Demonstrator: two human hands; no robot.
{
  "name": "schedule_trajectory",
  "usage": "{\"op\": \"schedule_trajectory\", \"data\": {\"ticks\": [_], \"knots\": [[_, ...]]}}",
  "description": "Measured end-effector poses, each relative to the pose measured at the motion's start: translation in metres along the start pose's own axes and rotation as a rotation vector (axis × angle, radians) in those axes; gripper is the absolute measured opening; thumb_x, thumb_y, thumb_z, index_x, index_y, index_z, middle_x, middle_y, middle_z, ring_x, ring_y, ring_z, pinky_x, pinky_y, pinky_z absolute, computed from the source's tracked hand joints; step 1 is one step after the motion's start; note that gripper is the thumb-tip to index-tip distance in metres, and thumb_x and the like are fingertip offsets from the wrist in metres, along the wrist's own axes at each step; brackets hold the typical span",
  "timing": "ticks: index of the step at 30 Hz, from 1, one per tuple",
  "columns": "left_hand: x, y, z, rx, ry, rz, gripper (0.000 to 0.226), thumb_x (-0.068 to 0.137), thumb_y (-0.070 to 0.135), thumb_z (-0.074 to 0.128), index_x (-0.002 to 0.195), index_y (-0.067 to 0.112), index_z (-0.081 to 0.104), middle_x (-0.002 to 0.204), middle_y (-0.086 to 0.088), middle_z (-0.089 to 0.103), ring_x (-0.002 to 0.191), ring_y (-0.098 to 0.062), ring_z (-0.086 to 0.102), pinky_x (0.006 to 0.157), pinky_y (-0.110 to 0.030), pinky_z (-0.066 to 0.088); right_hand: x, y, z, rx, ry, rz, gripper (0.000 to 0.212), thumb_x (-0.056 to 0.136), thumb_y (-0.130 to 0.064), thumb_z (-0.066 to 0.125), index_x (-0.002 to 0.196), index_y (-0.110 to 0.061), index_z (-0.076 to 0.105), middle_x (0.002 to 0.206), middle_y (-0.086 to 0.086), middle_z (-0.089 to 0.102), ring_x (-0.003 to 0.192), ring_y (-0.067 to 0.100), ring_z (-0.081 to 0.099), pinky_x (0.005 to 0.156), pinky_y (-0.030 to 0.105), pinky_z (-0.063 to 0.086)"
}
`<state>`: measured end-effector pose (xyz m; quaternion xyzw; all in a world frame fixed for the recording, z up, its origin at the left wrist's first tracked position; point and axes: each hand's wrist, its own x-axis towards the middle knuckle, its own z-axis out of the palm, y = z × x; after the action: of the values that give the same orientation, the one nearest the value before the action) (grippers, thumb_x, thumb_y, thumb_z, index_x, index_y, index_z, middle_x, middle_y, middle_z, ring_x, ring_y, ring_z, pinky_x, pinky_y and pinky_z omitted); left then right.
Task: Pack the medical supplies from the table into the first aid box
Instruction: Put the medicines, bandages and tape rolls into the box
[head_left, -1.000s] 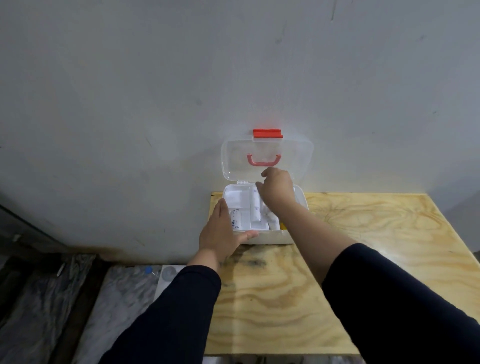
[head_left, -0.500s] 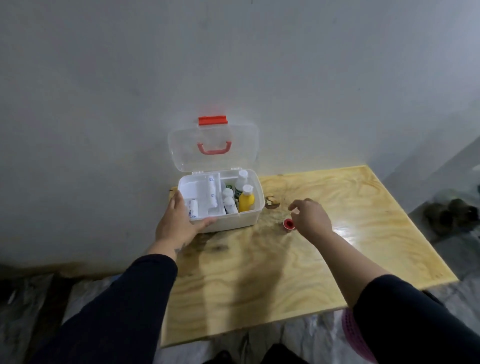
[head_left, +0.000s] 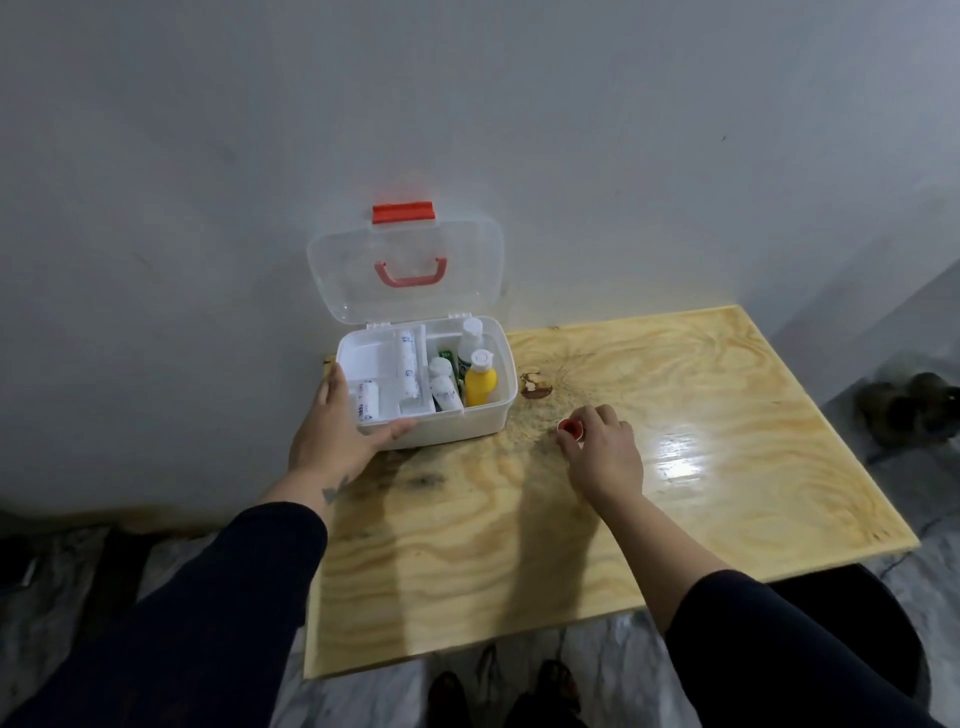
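The white first aid box (head_left: 485, 423) stands open at the table's back left, its clear lid (head_left: 405, 270) with a red handle leaning against the wall. Inside are rolled bandages (head_left: 407, 371), small white bottles (head_left: 442, 392), a clear bottle (head_left: 471, 338) and a yellow bottle (head_left: 480, 384). My left hand (head_left: 337, 431) grips the box's front left corner, thumb along the front rim. My right hand (head_left: 605, 449) rests on the table right of the box, its fingertips closed on a small red-capped item (head_left: 570, 427), mostly hidden by the fingers.
The plywood table (head_left: 675, 415) stands against a grey wall, with a dark knot (head_left: 535, 387) just right of the box. A pair of dark shoes (head_left: 904, 410) lies on the marble floor at the right. My feet (head_left: 509, 691) show below the table's front edge.
My right hand left the inside of the box, moved right to the table and closed on the small red-capped item. My left hand stayed on the box. The camera view shifted right.
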<state>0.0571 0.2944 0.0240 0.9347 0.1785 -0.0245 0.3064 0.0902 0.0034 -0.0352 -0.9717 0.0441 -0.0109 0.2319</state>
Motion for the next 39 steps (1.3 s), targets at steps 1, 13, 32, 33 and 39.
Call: {"op": "schedule_trajectory", "data": {"ticks": [1,13,32,33,39], "knots": [[0.000,0.001,0.000,-0.007,-0.001,-0.001,0.119,0.067,0.064,0.071,0.152,0.017,0.001,0.159,0.001,0.014,0.139,-0.025,0.030,0.104,-0.042,0.037,0.000,-0.001,0.001,0.010,0.006,0.000,0.027,0.089,-0.035,0.058,0.108,-0.017,0.058,0.115,0.005,0.057,0.101,0.032,0.050,0.075,0.039,0.047],[0.001,0.002,0.000,0.015,-0.005,-0.022,0.119,0.068,0.064,0.070,0.152,0.019,0.001,0.158,0.001,0.016,0.138,-0.025,0.032,0.100,-0.043,0.040,0.010,0.003,0.005,-0.104,-0.043,-0.011,0.056,0.082,-0.050,0.062,0.133,-0.030,0.049,0.145,0.009,0.038,0.121,0.034,0.042,0.096,0.042,0.042],[0.001,0.002,-0.002,-0.026,-0.019,-0.009,0.122,0.065,0.065,0.071,0.152,0.017,0.000,0.159,-0.001,0.015,0.141,-0.025,0.027,0.104,-0.044,0.036,0.019,-0.024,-0.038,0.126,-0.072,-0.046,0.039,0.073,-0.027,0.078,0.109,-0.014,0.070,0.117,0.011,0.054,0.101,0.028,0.060,0.087,0.034,0.049],[0.001,0.002,-0.002,-0.031,-0.018,-0.008,0.123,0.065,0.065,0.072,0.152,0.017,0.001,0.159,-0.001,0.015,0.140,-0.025,0.028,0.104,-0.044,0.037,0.023,-0.032,-0.046,0.141,-0.049,-0.064,0.039,0.072,-0.027,0.079,0.108,-0.013,0.070,0.116,0.011,0.055,0.100,0.028,0.061,0.087,0.033,0.049],[0.003,-0.002,-0.001,-0.049,-0.025,-0.006,0.124,0.064,0.064,0.073,0.152,0.017,0.000,0.159,-0.001,0.014,0.139,-0.026,0.029,0.103,-0.045,0.039,0.038,-0.094,-0.084,0.155,-0.006,-0.249,0.037,0.072,-0.029,0.078,0.106,-0.016,0.070,0.113,0.006,0.055,0.092,0.021,0.061,0.069,0.023,0.051]]}}
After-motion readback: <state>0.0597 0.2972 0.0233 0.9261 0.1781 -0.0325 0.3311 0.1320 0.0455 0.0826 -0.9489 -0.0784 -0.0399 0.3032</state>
